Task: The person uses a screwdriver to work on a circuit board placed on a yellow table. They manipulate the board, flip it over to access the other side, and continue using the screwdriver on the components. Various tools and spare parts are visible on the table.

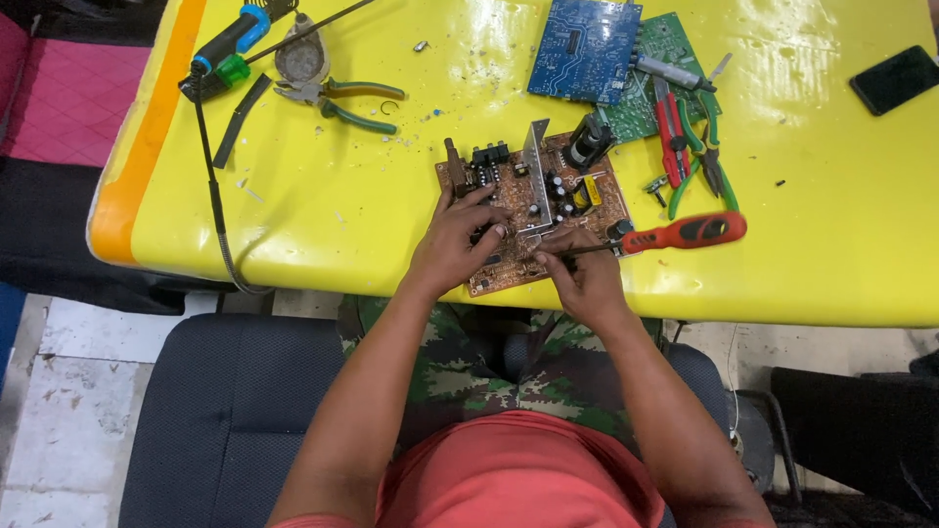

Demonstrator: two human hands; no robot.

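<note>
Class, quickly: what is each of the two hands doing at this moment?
Left hand: open, fingers spread flat on the brown circuit board, holding it down.
Right hand: closed on the shaft of the red-handled screwdriver.

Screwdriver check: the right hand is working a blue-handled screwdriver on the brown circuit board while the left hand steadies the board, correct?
Not quite. The head view shows the screwdriver has a red and black handle, not blue. The rest holds: the right hand works it on the brown circuit board while the left hand steadies the board.
</note>
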